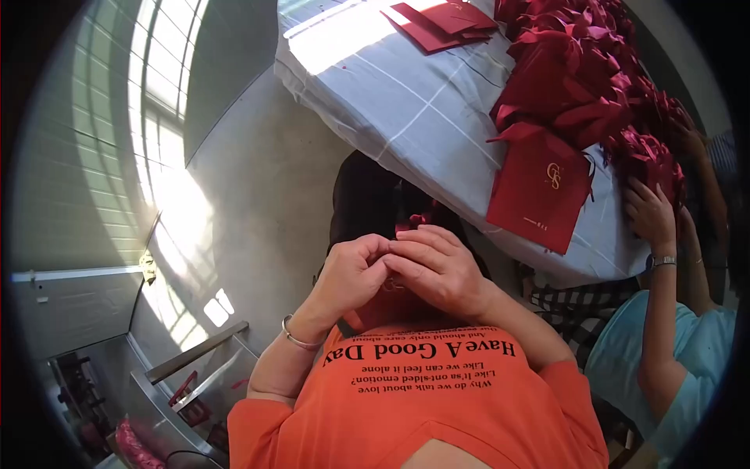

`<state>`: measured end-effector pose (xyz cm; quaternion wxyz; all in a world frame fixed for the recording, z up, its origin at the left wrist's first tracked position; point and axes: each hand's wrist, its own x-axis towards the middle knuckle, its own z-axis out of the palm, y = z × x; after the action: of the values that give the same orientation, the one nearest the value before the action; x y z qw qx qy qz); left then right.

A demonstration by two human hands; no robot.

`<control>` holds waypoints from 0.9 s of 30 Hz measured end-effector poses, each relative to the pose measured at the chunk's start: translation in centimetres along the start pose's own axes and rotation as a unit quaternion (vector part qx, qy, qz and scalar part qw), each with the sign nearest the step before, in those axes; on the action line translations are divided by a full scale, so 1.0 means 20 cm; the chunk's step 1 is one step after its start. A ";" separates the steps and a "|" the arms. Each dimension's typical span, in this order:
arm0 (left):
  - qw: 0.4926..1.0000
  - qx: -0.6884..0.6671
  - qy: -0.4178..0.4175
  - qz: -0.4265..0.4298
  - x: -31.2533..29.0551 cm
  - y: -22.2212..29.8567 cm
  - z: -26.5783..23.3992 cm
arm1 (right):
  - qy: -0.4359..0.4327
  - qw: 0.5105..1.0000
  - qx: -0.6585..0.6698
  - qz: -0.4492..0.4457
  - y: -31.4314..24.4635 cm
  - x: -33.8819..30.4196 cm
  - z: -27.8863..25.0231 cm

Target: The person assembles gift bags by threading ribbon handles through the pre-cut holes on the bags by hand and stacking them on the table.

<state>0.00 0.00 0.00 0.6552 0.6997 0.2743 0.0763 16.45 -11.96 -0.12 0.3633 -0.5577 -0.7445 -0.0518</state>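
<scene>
My left hand (pixel 353 275) and my right hand (pixel 440 270) meet over my lap, fingertips together in a pinch. Whatever they hold between them is hidden by the fingers. Just beyond my right fingers shows a bit of dark red ribbon (pixel 419 221). Below the hands, a dark red bag (pixel 383 301) with a gold mark lies on my lap, mostly covered by them. On the table to the right, closest to my hands, a flat dark red gift bag (pixel 541 190) with a gold emblem and a dark cord rests near the edge.
A table with a white checked cloth (pixel 437 117) stands ahead. Several red bags with ribbon bows (pixel 562 78) crowd its right side; flat red pieces (pixel 441 25) lie at the far end. A co-worker's hand (pixel 650 211) touches a bag at right. Metal equipment (pixel 195 352) stands at lower left.
</scene>
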 end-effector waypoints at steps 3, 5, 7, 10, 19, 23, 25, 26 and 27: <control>0.999 0.033 -0.014 0.006 0.01 0.02 0.01 | 0.044 0.998 0.045 0.010 0.04 -0.02 0.02; 0.999 -0.023 -0.028 0.013 0.01 0.04 0.05 | 0.042 0.999 0.010 0.014 0.05 -0.05 -0.02; 0.999 -0.039 -0.032 -0.018 0.03 0.05 0.03 | 0.043 0.999 0.005 0.011 0.07 -0.06 -0.04; 0.993 -0.083 -0.046 -0.064 0.05 0.00 -0.01 | 0.025 0.997 0.025 0.075 0.06 -0.12 -0.07; 0.987 -0.121 -0.083 -0.064 0.09 0.02 0.01 | 0.060 0.936 0.255 0.234 0.11 -0.19 0.01; 0.985 -0.123 -0.086 -0.084 0.09 0.04 0.01 | 0.046 0.887 0.348 0.302 0.13 -0.21 0.04; 0.983 -0.136 -0.080 -0.089 0.10 0.04 0.00 | 0.027 0.876 0.357 0.324 0.14 -0.22 0.05; 0.982 -0.148 -0.074 -0.095 0.11 0.03 0.01 | 0.034 0.873 0.371 0.314 0.14 -0.22 0.06; 0.982 -0.148 -0.075 -0.095 0.11 0.02 0.01 | 0.041 0.870 0.386 0.304 0.15 -0.22 0.06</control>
<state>2.04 0.94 -0.12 0.7746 0.5694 0.2753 0.0013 18.87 -13.78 -4.63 0.5772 -0.5693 -0.4836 0.3299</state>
